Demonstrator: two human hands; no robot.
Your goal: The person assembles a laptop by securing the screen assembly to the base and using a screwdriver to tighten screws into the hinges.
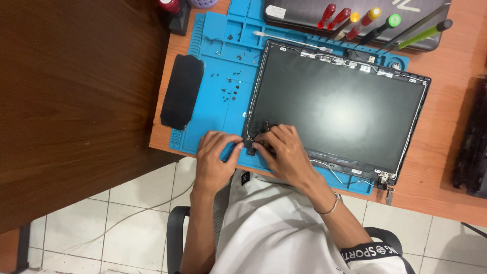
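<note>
A laptop screen panel (335, 106) lies face up on a blue repair mat (213, 109), its frame removed and thin cables showing along its edges. My left hand (215, 162) rests at the panel's near left corner, thumb and fingers touching a small black hinge part (249, 147). My right hand (284, 152) pinches the same corner from the right, fingertips on the hinge and the cable beside it. A bracelet sits on my right wrist.
Small screws (229, 86) lie scattered in the mat's trays. A black pad (181, 91) lies on the mat's left edge. Several screwdrivers (365, 23) rest on a dark laptop base (304, 12) at the back. A dark wooden surface fills the left; another black part (472, 147) lies at right.
</note>
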